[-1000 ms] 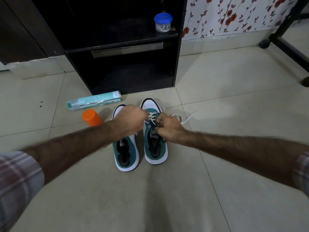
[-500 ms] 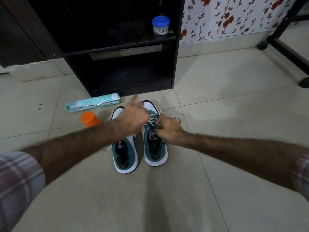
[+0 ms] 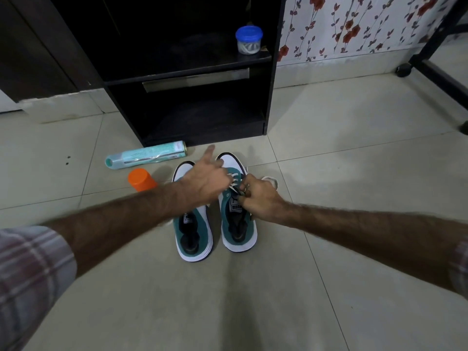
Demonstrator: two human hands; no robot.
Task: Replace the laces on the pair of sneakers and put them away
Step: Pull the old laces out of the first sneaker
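Sneakers, teal-and-white pair [image 3: 215, 224], standing side by side on pale tiled floor [image 3: 329, 198], toes pointing toward black open shelf unit [image 3: 192, 72]. Right hand [image 3: 260, 198] pinching white lace [image 3: 234, 179] over right shoe's eyelets; left hand [image 3: 205, 178] hovering over the toes, fingers loosely spread, gripping nothing visible. Lying just left: mint-green spray can [image 3: 147, 155], on its side, and orange plastic cap [image 3: 140, 179]. Sitting on the shelf: clear round jar with blue lid [image 3: 248, 40], holding pale contents, too blurred for telling.
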